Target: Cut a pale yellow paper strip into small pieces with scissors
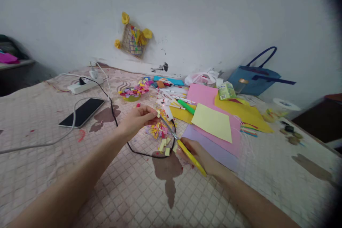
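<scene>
Between its thumb and fingertips, my left hand (140,120) pinches a small pale yellow paper piece (158,114). My right hand (196,155) is wrapped round yellow-handled scissors (191,156), whose blades point up and left to the paper; whether they touch it I cannot tell. Just below the blades lie several pale yellow paper squares (167,151). Under and behind the hands is a heap of thin yellow, pink and purple paper strips (157,130). A white glue gun (167,109) with a black cord rests behind the scissors' tips.
Stacked at the right are a pale yellow sheet (212,121), pink paper (200,94) and a purple sheet (213,149). A black cord (145,154) loops in front of the strips. Left are a tablet-like device (82,113) and a power strip (85,86). A blue bag (253,78) stands by the wall.
</scene>
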Tool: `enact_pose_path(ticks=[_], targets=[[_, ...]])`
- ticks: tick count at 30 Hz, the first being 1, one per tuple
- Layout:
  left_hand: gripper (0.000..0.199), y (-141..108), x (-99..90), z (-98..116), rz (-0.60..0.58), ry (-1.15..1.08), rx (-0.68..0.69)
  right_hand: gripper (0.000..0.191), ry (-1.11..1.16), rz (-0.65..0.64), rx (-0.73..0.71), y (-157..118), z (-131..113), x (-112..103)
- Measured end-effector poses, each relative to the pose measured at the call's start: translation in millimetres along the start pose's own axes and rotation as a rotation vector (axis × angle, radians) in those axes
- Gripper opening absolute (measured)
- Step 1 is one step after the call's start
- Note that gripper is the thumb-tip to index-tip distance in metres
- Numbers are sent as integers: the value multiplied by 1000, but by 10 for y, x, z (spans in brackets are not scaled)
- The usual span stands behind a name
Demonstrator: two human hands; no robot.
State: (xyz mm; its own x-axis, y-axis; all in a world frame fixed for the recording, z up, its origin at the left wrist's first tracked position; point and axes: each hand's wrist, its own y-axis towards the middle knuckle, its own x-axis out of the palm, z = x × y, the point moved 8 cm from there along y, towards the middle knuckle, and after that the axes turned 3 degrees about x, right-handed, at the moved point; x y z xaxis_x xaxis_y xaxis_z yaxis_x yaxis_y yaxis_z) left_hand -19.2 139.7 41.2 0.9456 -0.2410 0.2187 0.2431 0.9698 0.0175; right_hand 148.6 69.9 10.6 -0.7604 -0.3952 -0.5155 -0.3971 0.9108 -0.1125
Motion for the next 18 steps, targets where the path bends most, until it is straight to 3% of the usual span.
enact_pose_path(ticks=[18], targets=[[15, 9, 4, 23, -24, 9, 5, 27, 6, -42, -4, -22, -38, 4]])
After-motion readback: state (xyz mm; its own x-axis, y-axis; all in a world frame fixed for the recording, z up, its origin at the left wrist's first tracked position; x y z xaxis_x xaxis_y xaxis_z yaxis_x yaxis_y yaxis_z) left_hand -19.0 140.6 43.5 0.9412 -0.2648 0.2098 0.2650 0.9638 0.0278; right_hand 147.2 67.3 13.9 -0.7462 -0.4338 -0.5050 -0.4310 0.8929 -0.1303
